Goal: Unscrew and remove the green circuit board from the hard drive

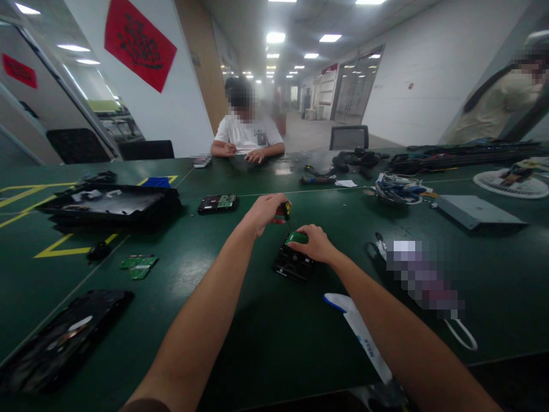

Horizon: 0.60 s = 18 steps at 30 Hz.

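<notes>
On the green table in front of me lies a black hard drive (pixel 293 264) with a green circuit board at its far end. My right hand (pixel 315 243) is closed around that drive's right side, thumb across the board. Above it, my left hand (pixel 269 214) grips a screwdriver (pixel 287 211) with a yellow and black handle. The screwdriver's thin shaft points down at the board's far edge; whether its tip sits in a screw is too small to tell. Farther off, to the left, rests another hard drive (pixel 217 203) with part of its green board showing.
At left are stacked black trays (pixel 115 203), loose green circuit boards (pixel 139 265) and a black casing (pixel 68 337). To the right are a white-and-blue tool (pixel 358 326), a grey metal box (pixel 476 212) and bundled cables (pixel 397 187). A person (pixel 247 134) sits across the table.
</notes>
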### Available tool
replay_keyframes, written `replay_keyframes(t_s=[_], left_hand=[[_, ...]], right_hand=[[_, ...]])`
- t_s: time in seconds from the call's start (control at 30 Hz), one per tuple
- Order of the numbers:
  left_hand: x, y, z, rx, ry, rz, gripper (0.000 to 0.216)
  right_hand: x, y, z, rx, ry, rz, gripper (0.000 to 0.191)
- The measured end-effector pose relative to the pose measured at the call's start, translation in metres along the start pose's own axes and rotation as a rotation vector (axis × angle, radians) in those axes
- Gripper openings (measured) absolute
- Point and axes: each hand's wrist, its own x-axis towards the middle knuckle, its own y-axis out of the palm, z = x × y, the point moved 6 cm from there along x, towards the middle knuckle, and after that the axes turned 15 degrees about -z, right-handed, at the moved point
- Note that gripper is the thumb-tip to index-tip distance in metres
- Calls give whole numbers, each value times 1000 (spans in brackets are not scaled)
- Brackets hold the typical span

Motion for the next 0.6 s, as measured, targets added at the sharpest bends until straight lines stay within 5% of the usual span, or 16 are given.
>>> replay_keyframes(t_s=[0.4, 0.6], left_hand=[[3, 13, 10, -287, -74, 58, 21], [5, 8, 5, -197, 56, 17, 21]], right_hand=[[0, -1, 2, 2, 21, 8, 59], [0, -1, 1, 6, 15, 6, 58]])
